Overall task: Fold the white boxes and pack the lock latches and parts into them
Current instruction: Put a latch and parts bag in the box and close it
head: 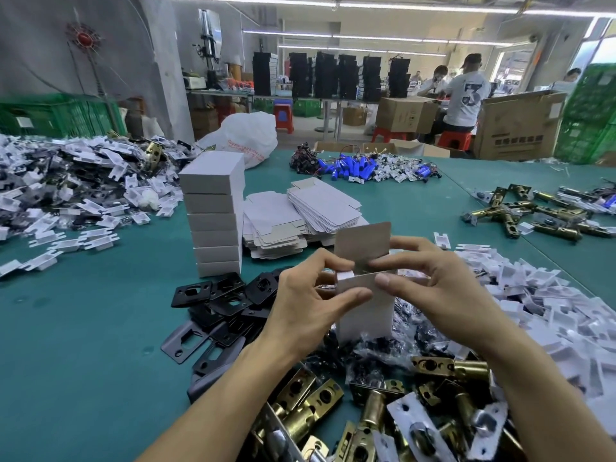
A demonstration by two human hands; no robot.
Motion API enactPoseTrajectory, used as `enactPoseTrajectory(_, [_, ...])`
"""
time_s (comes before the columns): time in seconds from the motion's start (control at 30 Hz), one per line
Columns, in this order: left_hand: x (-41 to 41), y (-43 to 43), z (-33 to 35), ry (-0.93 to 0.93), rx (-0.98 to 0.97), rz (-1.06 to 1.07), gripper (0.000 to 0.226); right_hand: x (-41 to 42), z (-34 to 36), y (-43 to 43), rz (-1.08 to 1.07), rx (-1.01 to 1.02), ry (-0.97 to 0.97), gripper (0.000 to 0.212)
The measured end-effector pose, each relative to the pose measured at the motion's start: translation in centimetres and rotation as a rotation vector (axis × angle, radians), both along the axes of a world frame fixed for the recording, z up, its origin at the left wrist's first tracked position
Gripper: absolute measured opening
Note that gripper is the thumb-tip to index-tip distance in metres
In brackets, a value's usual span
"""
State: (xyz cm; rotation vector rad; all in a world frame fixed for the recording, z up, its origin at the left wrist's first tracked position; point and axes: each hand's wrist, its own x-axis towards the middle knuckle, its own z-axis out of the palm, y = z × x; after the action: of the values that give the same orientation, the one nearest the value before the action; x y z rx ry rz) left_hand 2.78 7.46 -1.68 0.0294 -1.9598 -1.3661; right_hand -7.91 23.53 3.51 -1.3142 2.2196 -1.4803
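Pinching the white box point(365, 315) at its top, left hand point(306, 305) and right hand point(443, 291) sit level; its long axis drops below them, open flap point(361, 243) just beyond.

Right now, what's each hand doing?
Left hand: pinching the top of the upright white cardboard box.
Right hand: pinching the same box's open top flap.

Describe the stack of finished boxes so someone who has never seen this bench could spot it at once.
On the green table, look just beyond the person's left hand. A column of white boxes stands there, left of a heap of flat blanks. Unlike those and the open box being held, its boxes are closed and piled one on another.
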Motion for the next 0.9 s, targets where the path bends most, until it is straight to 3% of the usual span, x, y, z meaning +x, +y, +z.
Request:
enactPoseTrajectory(0.17, [0.01, -0.28, 0.22, -0.028, 0.035, -0.016, 0.031, -0.13, 0.24, 0.3, 0.048, 0.008, -0.01, 0.02])
enactPoseTrajectory(0.37, [-0.04, -0.6, 0.0, -0.009, 0.077, -0.016, 0.029, 0.61, 0.14, 0.22, 0.129, -0.126, -0.051, 0.019])
enactPoseTrajectory(0.6, [-0.03, -0.14, 0.23, -0.025, 0.075, -0.107, 0.025, 0.39, 0.28, -0.03, 0.047, -0.237, -0.02, 0.042])
enactPoseTrajectory(0.73, [-0.07, 0.16, 0.3, -0.002, 0.117, -0.125, 0.032, 0.66, 0.62, 0.24, 0.106, -0.201, -0.033, 0.022])
enactPoseTrajectory(0.9, [-0.01, 0.11, 0.2, -0.004, 0.142, -0.13, 0.031, 0.52, 0.9, 0.39, 0.083, -0.168, -0.03, 0.022])
